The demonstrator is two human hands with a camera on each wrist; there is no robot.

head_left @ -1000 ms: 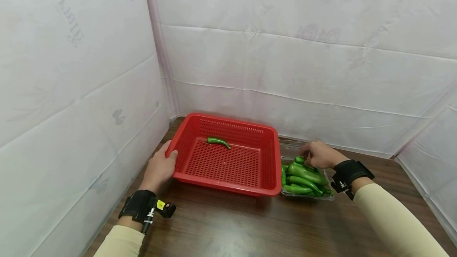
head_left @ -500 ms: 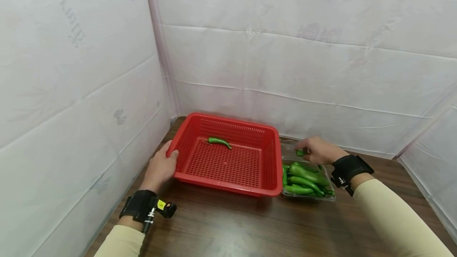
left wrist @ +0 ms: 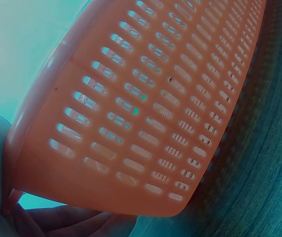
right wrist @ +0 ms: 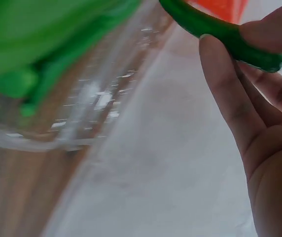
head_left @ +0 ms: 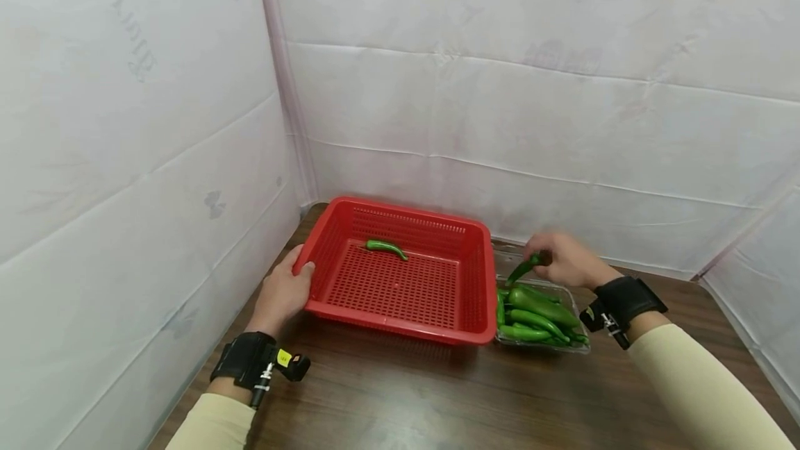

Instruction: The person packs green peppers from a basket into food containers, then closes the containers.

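Observation:
A red slotted basket (head_left: 321, 242) stands on the dark wooden table, with one green pepper (head_left: 386, 248) lying in it. My left hand (head_left: 282, 292) grips the basket's near left rim; the left wrist view shows the basket wall (left wrist: 146, 113) close up. My right hand (head_left: 558, 260) pinches a green pepper (head_left: 523, 268) by its stem end, lifted above a clear plastic tray (head_left: 578, 348) piled with several green peppers (head_left: 532, 307). In the right wrist view the held pepper (right wrist: 220, 29) sits between my fingers (right wrist: 227, 103), over the tray (right wrist: 57, 133).
White sheeted walls close in the table on the left, back and right. Bare dark wood (head_left: 437, 401) lies in front of the basket and tray.
My right hand has risen from the pile in the tray with one pepper pinched in it. The left hand has stayed on the basket rim.

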